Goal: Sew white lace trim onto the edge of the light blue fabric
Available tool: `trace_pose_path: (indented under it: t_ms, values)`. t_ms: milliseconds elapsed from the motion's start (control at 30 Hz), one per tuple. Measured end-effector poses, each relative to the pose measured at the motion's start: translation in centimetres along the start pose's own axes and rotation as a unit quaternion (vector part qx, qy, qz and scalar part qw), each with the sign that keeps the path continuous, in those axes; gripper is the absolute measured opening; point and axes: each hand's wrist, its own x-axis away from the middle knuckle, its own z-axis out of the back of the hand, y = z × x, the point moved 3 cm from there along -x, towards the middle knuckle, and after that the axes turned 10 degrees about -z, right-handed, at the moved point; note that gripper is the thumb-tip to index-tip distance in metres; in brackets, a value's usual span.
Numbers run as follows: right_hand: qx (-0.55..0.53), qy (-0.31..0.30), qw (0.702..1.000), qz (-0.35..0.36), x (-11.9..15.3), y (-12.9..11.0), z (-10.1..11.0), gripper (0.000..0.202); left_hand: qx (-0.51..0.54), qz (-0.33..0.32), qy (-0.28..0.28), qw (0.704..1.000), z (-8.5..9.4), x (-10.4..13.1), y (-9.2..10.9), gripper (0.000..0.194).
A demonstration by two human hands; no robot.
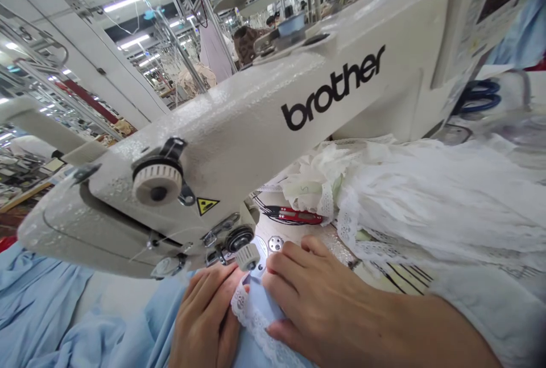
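Observation:
My left hand (pixel 207 317) rests flat on light blue fabric (pixel 55 322) just below the head of a white Brother sewing machine (pixel 264 112). My right hand (pixel 315 300) presses the same blue fabric beside it, fingers pointing toward the needle area, which the machine head hides. A strip of white lace trim (pixel 256 322) runs between my two hands along the fabric edge. Neither hand grips anything; both lie with fingers held together on the cloth.
Red thread snips (pixel 296 215) lie on the machine bed behind my right hand. A heap of white lace-trimmed garments (pixel 426 197) fills the right side. Blue-handled scissors (pixel 480 95) sit at the far right. Other sewing stations and a person appear far behind.

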Motion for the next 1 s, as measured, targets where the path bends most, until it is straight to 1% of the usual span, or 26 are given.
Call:
trace_pose_path:
  t_ms: [100, 233, 300, 400, 467, 533, 633, 733, 800, 900, 1000]
  values:
    - [0.008, -0.016, 1.000, -0.003, -0.10, 0.25, -0.06, 0.028, 0.015, 0.008, -0.006, 1.000, -0.13, 0.31, -0.02, 0.025]
    - [0.013, -0.003, 1.000, 0.006, -0.12, 0.51, -0.33, 0.032, 0.010, 0.017, 0.000, 1.000, 0.05, 0.39, 0.16, 0.021]
    - [0.015, -0.001, 1.000, 0.005, -0.13, 0.58, -0.32, 0.034, 0.000, 0.023, -0.008, 1.000, 0.12, 0.50, 0.17, 0.021]
    - [0.001, -0.024, 1.000, 0.006, -0.08, 0.58, -0.12, 0.036, -0.003, 0.027, -0.027, 0.999, 0.06, 0.73, 0.11, 0.023]
    - [-0.016, -0.037, 0.999, 0.020, 0.00, 0.51, 0.05, 0.039, 0.002, 0.029, -0.023, 0.999, 0.04, 0.79, 0.06, 0.023]
    - [-0.021, -0.034, 0.998, 0.038, 0.08, 0.48, 0.16, 0.043, 0.006, 0.033, -0.014, 0.999, 0.04, 0.76, 0.01, 0.022]
    - [-0.009, -0.027, 0.998, 0.061, 0.12, 0.52, 0.14, 0.049, 0.008, 0.040, -0.011, 0.999, 0.05, 0.69, -0.03, 0.021]
    - [0.010, -0.035, 0.997, 0.072, 0.10, 0.55, 0.03, 0.050, 0.013, 0.034, -0.010, 0.999, 0.04, 0.74, 0.03, 0.024]
    - [0.020, -0.027, 0.997, 0.073, 0.06, 0.52, 0.04, 0.049, 0.013, 0.029, -0.007, 0.999, 0.01, 0.79, 0.11, 0.026]
    - [0.026, 0.005, 0.996, 0.079, 0.03, 0.38, 0.13, 0.047, 0.006, 0.030, -0.003, 1.000, -0.05, 0.79, 0.24, 0.025]
    - [0.036, 0.020, 0.996, 0.078, 0.04, 0.30, 0.08, 0.048, 0.000, 0.015, -0.005, 1.000, -0.10, 0.62, 0.40, 0.024]
